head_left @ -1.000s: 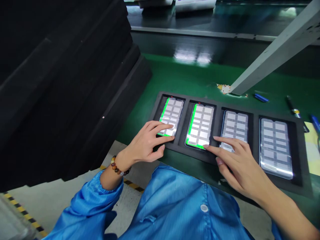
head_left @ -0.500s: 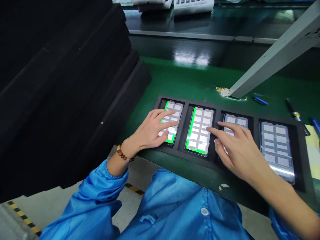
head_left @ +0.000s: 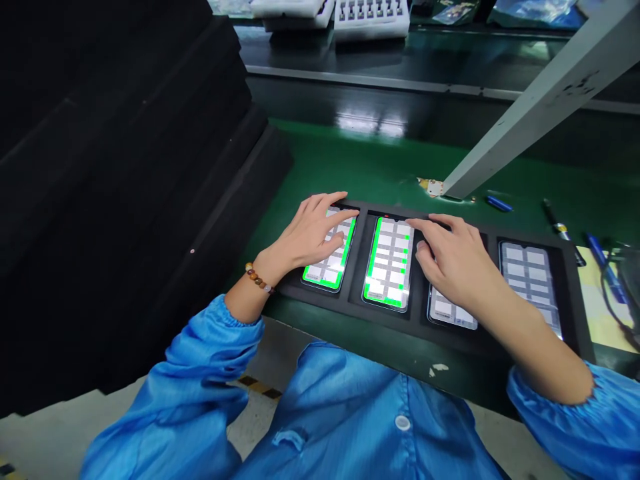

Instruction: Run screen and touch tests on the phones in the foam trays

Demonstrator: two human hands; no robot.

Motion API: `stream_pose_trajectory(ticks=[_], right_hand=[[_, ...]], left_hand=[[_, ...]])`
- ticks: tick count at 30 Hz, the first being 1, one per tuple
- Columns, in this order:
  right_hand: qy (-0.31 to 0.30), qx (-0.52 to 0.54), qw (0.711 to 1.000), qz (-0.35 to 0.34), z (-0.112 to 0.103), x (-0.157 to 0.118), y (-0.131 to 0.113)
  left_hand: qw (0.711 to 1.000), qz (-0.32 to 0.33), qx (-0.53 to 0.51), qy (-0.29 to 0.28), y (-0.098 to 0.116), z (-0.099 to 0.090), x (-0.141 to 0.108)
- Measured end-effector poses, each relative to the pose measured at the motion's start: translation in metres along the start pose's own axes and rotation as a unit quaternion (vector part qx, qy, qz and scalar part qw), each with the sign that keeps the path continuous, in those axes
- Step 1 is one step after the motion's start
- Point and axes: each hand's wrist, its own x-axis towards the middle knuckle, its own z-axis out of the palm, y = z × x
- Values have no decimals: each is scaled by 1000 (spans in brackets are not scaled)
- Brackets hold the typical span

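Observation:
Several smartphones lie face up in the recesses of a black foam tray (head_left: 353,267). My left hand (head_left: 317,230) is over the leftmost phone (head_left: 325,273), index fingertip at its upper right corner, fingers apart. That screen has green along its left, bottom and right edges. The second phone (head_left: 385,267) has green down its left side and bottom, with a dotted green line on the right. My right hand (head_left: 450,250) has its index fingertip at that phone's top right corner, holding nothing. It covers much of the third phone (head_left: 453,313). The rightmost phone (head_left: 527,273) shows grey and white blocks without green.
A tall black foam stack (head_left: 150,200) stands at the left. A grey metal post (head_left: 525,100) rises behind the tray. A blue pen cap (head_left: 499,203), a black marker (head_left: 557,223) and a blue pen (head_left: 605,267) lie at the right. White trays (head_left: 373,23) sit at the back.
Both hands have moved up to the tops of the first two screens. Green has appeared along the right side of both. The view has shifted slightly.

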Motion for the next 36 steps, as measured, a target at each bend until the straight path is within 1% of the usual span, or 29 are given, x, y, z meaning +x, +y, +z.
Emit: stream_pose_trajectory(ticks=[2,4,9,12,15,18,21,25,29,32,36], right_hand=[[2,8,1000,-2,2,3,-3],[3,20,1000,-10,6,8,-8],[-6,52,997,-48,17,24,-19],[6,40,998,-50,16,24,-18],[29,-1,999,-22,9,14,-14],[44,-40,998,-5,4,5,-11],[50,-57,997,-10,2,0,-14],[43,-79,996,-13,1,-8,-23],[29,-101,994,-25,-4,-27,-39],[19,-120,992,-38,-8,-46,-60],[10,-138,990,-35,-11,-69,-88]], left_hand=[[1000,-4,2,9,-1,1,-1],[999,-22,9,29,-3,1,-6],[990,-104,27,89,-4,3,-22],[985,-129,36,109,-2,4,-25],[985,-130,36,110,-1,5,-23],[989,-112,25,97,-2,6,-19],[992,-96,14,86,-3,6,-18],[992,-89,13,91,-3,7,-19],[992,-88,13,91,-3,7,-20],[991,-97,10,87,-2,7,-19],[991,-101,6,85,-2,6,-19]])
